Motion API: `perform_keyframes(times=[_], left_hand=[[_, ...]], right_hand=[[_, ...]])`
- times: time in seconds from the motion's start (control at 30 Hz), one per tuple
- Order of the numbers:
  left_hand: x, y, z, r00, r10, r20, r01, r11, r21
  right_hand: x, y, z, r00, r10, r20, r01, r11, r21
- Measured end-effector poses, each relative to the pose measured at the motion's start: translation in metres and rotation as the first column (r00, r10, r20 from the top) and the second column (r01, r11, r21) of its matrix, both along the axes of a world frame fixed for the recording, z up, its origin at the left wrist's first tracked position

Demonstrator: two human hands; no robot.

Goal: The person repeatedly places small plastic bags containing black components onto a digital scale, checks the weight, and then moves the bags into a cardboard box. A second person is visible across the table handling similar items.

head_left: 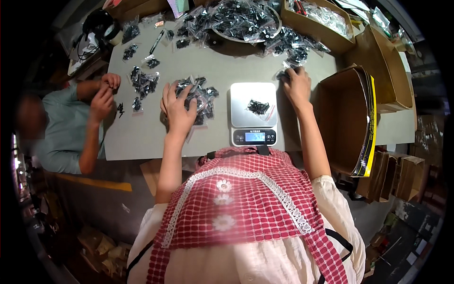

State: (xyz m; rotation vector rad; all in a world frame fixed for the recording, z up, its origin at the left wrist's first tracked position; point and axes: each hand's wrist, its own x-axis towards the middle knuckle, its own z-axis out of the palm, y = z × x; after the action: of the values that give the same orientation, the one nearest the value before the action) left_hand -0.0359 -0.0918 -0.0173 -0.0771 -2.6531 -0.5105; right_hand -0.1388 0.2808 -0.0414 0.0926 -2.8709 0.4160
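Observation:
A digital kitchen scale (254, 124) stands in front of me with its display lit. On its plate lies a small clear zip bag of black parts (259, 108). My left hand (178, 108) rests, fingers spread, on the left side of a heap of similar bags (204, 102) left of the scale. Right of the scale, my right hand (298, 87) has its fingertips bent onto a small bag of black parts (283, 75), close to the front of the large pile. The fingers partly hide that bag.
A large pile of bagged black parts (236, 21) fills a round tray at the back. Open cardboard boxes (343, 124) line the right side. At the left, a co-worker's hands (106, 94) work near more bags (144, 83). A pen (156, 42) lies farther back.

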Motion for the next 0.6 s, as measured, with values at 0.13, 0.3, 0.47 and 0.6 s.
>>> perform_keyframes(times=[0.13, 0.3, 0.47, 0.6], left_hand=[[-0.007, 0.03, 0.019, 0.993, -0.052, -0.105, 0.064, 0.991, 0.12], [-0.015, 0.074, 0.021, 0.951, -0.285, -0.119, 0.299, 0.947, 0.114], [-0.022, 0.115, 0.007, 0.826, -0.563, -0.029, 0.561, 0.816, 0.136], [-0.021, 0.127, 0.003, 0.791, -0.61, 0.044, 0.606, 0.792, 0.077]], right_hand=[[0.021, 0.046, -0.019, 0.976, -0.032, -0.217, -0.002, 0.987, -0.158], [0.061, 0.055, 0.007, 0.996, -0.094, 0.004, 0.018, 0.153, -0.988], [0.082, 0.037, 0.042, 0.993, -0.114, 0.006, 0.008, 0.012, -1.0], [0.09, 0.007, 0.063, 0.996, 0.084, 0.027, 0.015, 0.134, -0.991]])
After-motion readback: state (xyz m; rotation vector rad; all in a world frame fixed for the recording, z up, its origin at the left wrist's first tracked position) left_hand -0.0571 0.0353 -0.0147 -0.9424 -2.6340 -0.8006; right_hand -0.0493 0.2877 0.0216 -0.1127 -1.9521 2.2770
